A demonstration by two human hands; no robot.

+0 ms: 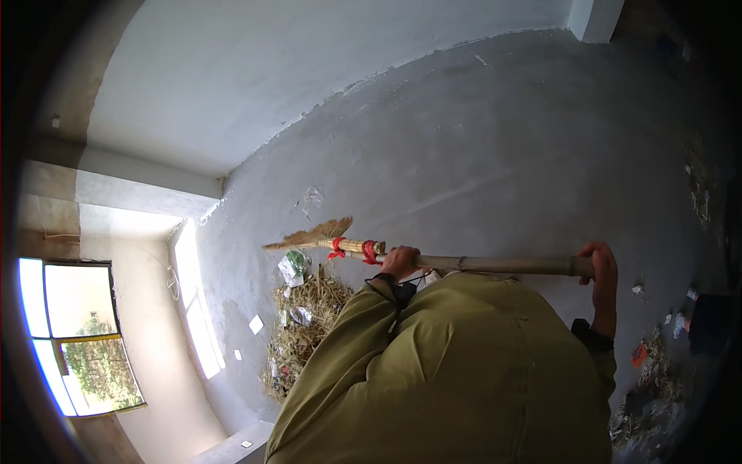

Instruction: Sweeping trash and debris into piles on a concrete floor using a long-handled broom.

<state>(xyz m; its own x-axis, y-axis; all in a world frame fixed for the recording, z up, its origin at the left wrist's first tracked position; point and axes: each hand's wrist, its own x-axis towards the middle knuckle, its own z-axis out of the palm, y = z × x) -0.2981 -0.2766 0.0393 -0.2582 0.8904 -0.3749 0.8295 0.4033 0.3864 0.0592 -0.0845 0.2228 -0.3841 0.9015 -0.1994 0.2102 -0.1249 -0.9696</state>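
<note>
"Where was the broom [495, 265] during the indoor work?"

"Stretched crosswise before a person in an olive-green jacket [479, 363], over a gray floor [502, 155]. Its brush head [313, 234] pointed left, just beyond a heap of straw and litter [309, 305]; whether it touched the floor could not be told."

"How did it look?"

"Well used: a long grayish-tan bamboo handle [533, 265] with ringed joints, two bright red ties [337, 246] around pale bundled stalks [354, 246], and ragged brown bristles fanned at the tip."

"And the fingers?"

"The left hand's [399, 263] gripped the shaft beside the ties; the right hand's [604, 267] curled around its thick far end."
</note>
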